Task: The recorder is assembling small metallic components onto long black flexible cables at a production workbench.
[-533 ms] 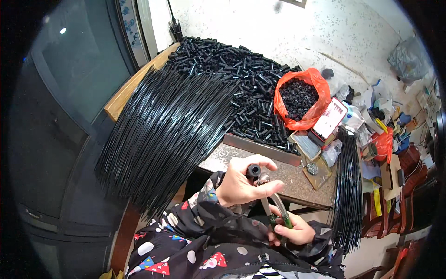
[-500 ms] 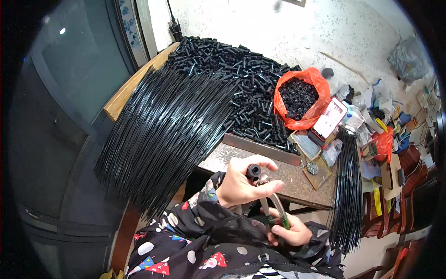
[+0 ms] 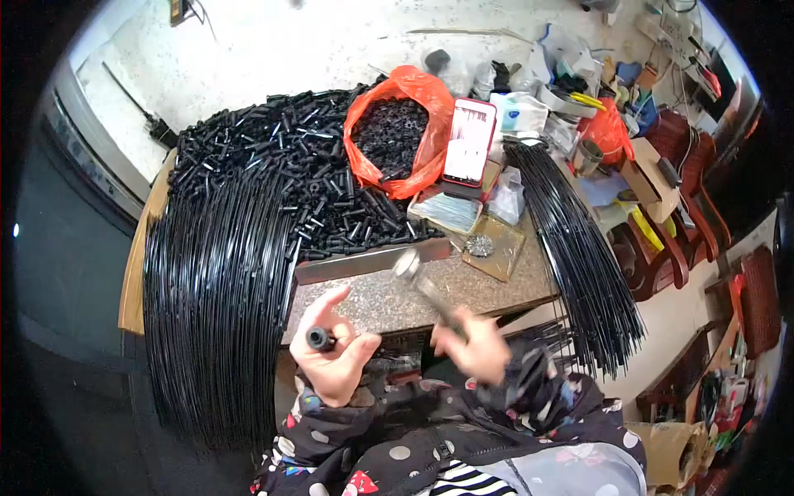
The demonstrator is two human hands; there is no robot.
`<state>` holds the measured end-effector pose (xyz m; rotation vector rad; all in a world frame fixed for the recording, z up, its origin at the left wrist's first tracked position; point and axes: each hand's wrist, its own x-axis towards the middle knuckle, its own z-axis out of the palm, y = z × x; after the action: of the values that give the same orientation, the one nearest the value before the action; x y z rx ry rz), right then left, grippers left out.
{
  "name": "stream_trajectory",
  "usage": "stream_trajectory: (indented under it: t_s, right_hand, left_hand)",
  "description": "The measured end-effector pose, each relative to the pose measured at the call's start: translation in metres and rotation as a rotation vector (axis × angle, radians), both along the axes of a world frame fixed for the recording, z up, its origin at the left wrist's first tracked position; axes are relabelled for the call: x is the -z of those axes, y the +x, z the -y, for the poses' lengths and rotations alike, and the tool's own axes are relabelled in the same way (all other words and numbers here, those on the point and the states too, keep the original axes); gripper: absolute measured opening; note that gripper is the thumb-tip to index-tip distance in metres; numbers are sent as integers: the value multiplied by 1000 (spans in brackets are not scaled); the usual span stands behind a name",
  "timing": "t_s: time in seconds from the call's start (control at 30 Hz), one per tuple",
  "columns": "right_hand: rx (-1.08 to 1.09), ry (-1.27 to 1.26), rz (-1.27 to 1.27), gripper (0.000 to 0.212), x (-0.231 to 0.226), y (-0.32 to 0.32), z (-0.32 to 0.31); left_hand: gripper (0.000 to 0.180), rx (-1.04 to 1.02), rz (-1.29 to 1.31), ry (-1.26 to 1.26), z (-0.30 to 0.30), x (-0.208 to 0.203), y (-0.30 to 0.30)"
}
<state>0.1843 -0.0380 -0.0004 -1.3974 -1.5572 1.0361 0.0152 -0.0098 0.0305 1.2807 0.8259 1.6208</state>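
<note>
My left hand [image 3: 332, 351] holds a short black tubular piece [image 3: 320, 338] against the palm, its open round end facing up. The thumb and index finger of that hand stand apart. My right hand [image 3: 477, 345], smeared by motion, is closed round the lower end of a two-legged metal tool [image 3: 434, 299] that looks like pliers. The tool's shiny head [image 3: 406, 263] points up and to the left over the table's front part. Both hands are in front of the table edge, apart from each other.
Black tubular pieces [image 3: 248, 136] lie heaped behind a metal strip [image 3: 372, 260]. Long black rods [image 3: 215, 306] hang over the left edge, more rods [image 3: 583, 264] at right. A red bag [image 3: 357, 157] of small black parts, a phone [image 3: 470, 140] and a spiky metal disc [image 3: 480, 245] sit on the table [image 3: 496, 289].
My view has turned to the right. My hands have moved apart; the metal tool, earlier beside the tubular piece, has swung up and away from my left hand with my right hand.
</note>
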Motion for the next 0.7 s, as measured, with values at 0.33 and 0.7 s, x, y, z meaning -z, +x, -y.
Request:
stream_trajectory:
  t_s: [0.33, 0.7]
  right_hand:
    - [171, 427, 707, 24, 35, 88, -64]
    - [14, 582, 814, 24, 43, 90, -68]
  left_hand:
    - [54, 172, -25, 13, -1, 14, -2]
    - [44, 219, -225, 24, -7, 22, 1]
